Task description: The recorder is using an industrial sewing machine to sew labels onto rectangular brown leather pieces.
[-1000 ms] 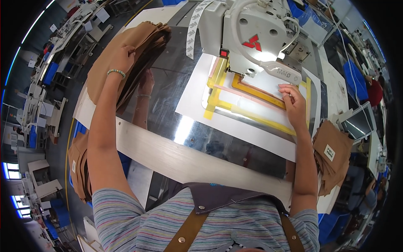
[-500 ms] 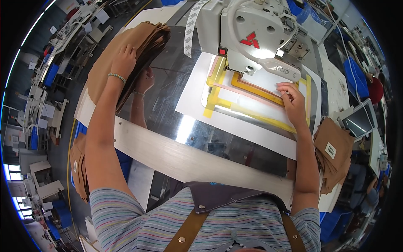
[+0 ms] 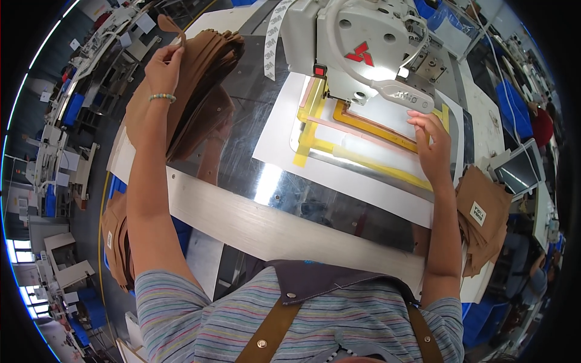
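At the upper left, my left hand [image 3: 164,68] is pinched on the edge of a brown fabric piece [image 3: 172,28], whose corner curls up above my fingers. It comes from a thick pile of brown fabric pieces [image 3: 209,72], fanned at its far edge on the shiny metal table. My right hand [image 3: 433,140], empty with its fingers loosely bent and apart, hovers by the right end of a yellow-edged clamp frame [image 3: 369,126]. Whether its fingertips touch the frame, I cannot tell. White sheeting [image 3: 272,142] with yellow tape lies under the frame.
A white sewing machine head [image 3: 363,54] with a hose and lamp stands over the frame. Labelled brown pieces [image 3: 484,209] are stacked at the right; more brown pieces [image 3: 116,236] hang at the lower left. A metal rail [image 3: 290,224] runs along the near table edge.
My left hand has moved up and away along the pile and now raises a fabric corner. My right hand has shifted slightly right and nearer to me.
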A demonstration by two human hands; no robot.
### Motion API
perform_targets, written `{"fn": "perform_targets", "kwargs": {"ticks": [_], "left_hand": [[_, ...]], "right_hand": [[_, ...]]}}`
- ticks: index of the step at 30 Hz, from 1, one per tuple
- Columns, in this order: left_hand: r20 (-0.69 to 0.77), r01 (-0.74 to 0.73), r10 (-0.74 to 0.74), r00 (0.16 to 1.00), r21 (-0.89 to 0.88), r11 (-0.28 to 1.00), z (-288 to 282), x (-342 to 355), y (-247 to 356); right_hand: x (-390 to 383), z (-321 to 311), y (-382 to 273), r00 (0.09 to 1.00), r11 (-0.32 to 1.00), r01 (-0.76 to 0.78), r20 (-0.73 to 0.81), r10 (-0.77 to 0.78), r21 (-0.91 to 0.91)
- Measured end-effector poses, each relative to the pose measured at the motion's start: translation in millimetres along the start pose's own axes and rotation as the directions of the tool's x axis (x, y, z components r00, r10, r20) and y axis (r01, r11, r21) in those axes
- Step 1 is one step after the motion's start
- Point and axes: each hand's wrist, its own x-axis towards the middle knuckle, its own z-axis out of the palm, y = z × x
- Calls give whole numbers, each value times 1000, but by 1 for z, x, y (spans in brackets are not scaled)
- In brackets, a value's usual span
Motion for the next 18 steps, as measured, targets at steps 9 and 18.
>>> {"fn": "perform_targets", "kwargs": {"ticks": [9,18], "left_hand": [[522,-692,688,503,-233,683,-6,-180,72],[471,-736,647,599,5,678,-42,-200,67]], "right_hand": [[5,49,-75,835,864,480,381,-397,-151],[25,148,-76,767,738,600,484,-421,-309]]}}
